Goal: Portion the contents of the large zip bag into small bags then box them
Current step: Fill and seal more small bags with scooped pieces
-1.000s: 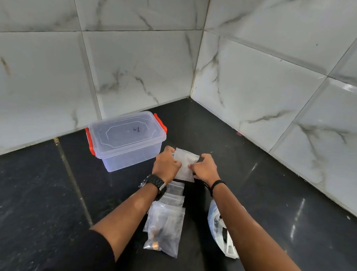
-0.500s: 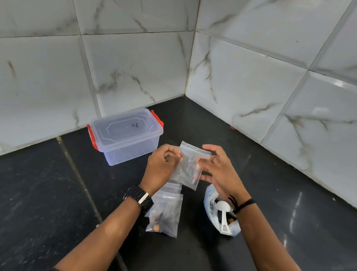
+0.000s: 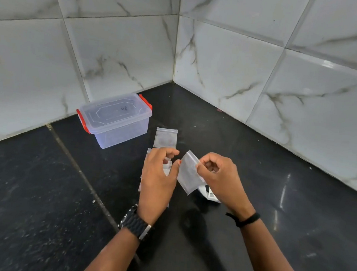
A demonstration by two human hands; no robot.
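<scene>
A black polished stone floor [image 3: 38,198] is seen, flecked with pale specks, with one pale grout seam [image 3: 79,170] running diagonally from the left wall toward the viewer. Glare streaks are noted on the floor at right. Two walls of white marble-patterned tiles [image 3: 120,50] with grey veining are met in a corner [image 3: 176,48] at centre. A black watch [image 3: 136,223] and a thin black wristband [image 3: 245,219] are worn.

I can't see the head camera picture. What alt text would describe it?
Over a dark floor in a tiled corner, a right hand pinches a small clear bag; the left hand is beside it. Another small bag lies by a lidded clear box.
</scene>
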